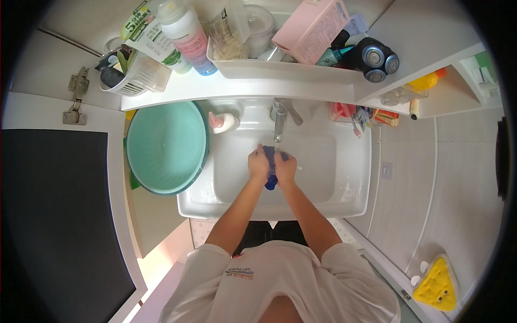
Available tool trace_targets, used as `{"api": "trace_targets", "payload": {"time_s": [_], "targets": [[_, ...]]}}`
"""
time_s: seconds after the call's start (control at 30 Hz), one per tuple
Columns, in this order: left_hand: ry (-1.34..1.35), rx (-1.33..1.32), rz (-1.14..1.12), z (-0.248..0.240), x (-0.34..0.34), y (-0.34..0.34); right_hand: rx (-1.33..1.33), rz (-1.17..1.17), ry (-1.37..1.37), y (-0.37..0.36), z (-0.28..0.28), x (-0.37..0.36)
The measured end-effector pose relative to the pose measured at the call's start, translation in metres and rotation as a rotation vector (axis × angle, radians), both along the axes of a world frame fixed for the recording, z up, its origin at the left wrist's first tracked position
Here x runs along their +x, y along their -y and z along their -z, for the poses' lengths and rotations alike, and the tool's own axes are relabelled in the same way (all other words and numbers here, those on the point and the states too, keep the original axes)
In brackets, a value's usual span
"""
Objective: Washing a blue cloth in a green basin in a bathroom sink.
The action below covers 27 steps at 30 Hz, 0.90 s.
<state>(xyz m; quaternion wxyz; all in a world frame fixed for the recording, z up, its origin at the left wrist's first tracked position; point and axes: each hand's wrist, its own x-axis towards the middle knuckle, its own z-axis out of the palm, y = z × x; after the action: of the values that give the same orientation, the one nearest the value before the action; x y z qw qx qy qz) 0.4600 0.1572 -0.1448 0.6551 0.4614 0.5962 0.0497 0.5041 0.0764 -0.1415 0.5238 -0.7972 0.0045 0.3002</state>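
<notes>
Both my hands are over the white sink (226,188), just below the tap (279,126). Between them is a wet-looking dark blue cloth (271,180), bunched up, with its lower end hanging toward me. My left hand (258,163) grips the cloth from the left, fingers closed. My right hand (285,168) is closed on its other side, and a bit of blue shows past the fingers. Whether water runs from the spout onto the cloth is hard to make out. What kind of cloth item it is, I cannot tell.
A turquoise basin (168,148) stands left of the sink, beside a pump bottle (222,123). Bottles, a pink box (312,29) and a shaver (374,59) crowd the shelf above. An open cabinet door (116,177) is at the left. Small packets (347,113) lie at the sink's far right corner.
</notes>
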Motion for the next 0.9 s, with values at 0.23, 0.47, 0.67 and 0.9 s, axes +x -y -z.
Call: {"api": "trace_targets", "payload": {"time_s": [0.23, 0.47, 0.67, 0.9], "targets": [[-0.059, 1.324, 0.472, -0.055, 0.008, 0.059, 0.224, 0.036, 0.216, 0.022, 0.060, 0.007], [-0.273, 0.502, 0.440, -0.005, 0.014, 0.002, 0.349, 0.462, -0.359, 0.001, 0.018, -0.006], [0.353, -0.120, -0.146, 0.008, 0.004, 0.013, -0.076, 0.189, 0.012, 0.011, 0.008, 0.008], [0.473, -0.380, -0.236, -0.024, -0.018, 0.039, 0.818, 0.564, -0.691, 0.022, 0.008, -0.002]]}}
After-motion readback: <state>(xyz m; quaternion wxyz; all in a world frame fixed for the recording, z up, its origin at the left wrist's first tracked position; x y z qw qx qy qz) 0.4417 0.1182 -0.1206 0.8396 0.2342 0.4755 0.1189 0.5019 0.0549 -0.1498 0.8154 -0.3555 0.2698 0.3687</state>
